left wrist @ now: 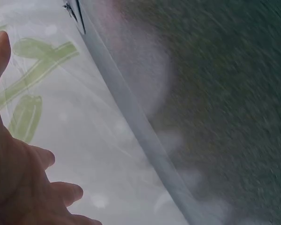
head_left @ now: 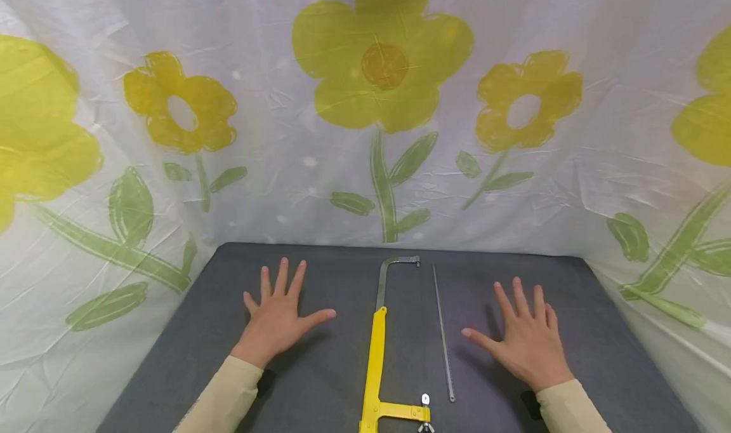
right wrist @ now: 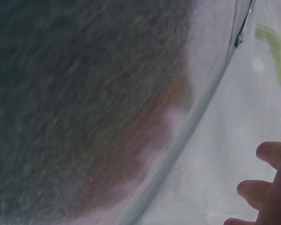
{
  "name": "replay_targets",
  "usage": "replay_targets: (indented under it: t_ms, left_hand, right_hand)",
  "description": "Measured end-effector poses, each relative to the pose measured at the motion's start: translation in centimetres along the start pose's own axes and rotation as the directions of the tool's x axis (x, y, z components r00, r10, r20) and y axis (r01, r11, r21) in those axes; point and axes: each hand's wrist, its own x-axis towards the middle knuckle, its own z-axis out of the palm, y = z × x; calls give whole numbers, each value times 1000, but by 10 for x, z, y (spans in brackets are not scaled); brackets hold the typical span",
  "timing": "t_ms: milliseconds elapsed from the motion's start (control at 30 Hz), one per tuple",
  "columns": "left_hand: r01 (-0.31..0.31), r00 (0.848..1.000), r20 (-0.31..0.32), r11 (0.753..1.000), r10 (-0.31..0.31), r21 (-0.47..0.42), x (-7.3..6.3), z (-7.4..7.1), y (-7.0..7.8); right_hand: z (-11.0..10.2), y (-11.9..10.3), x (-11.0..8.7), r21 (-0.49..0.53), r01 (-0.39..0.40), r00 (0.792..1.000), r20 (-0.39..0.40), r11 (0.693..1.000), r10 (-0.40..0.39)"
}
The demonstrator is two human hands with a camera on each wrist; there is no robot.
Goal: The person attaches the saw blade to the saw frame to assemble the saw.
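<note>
A hacksaw frame (head_left: 375, 350) with a yellow handle part and a bare metal front bow lies lengthwise on the dark grey table in the head view. Its lower end runs out of the picture, and a wing nut (head_left: 425, 427) shows on its short yellow arm. To the right of it, apart, lies a thin hacksaw blade (head_left: 442, 331). My left hand (head_left: 276, 325) is spread over the table left of the frame, holding nothing. On the blade's other side, my right hand (head_left: 528, 344) is likewise spread and holds nothing. Both wrist views show only part of each hand's fingers.
The dark table (head_left: 320, 369) ends at a back edge against a white curtain (head_left: 274, 185) printed with yellow flowers. The curtain also closes in the left and right sides. Dark shadows of both hands fall on the tabletop.
</note>
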Motion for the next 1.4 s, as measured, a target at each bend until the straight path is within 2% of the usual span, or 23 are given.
replay_targets:
  t_ms: [200, 533, 867, 1100, 1400]
  left_hand:
    - [-17, 1000, -3, 1000, 17, -4, 0, 6, 13]
    - [-22, 999, 33, 1000, 22, -4, 0, 18, 32]
    - [-79, 996, 25, 996, 80, -51, -5, 35, 56]
    - [-110, 993, 40, 990, 114, -90, -11, 41, 71]
    - [-160, 984, 67, 983, 166, -88, -11, 52, 92]
  right_hand:
    - [5, -9, 1, 7, 6, 1000, 20, 1000, -6]
    - [16, -25, 0, 40, 29, 999, 26, 999, -30]
    - [19, -43, -2, 67, 44, 998, 50, 997, -47]
    - [18, -58, -4, 106, 50, 991, 120, 993, -63]
    - [18, -69, -8, 118, 82, 971, 214, 990, -106]
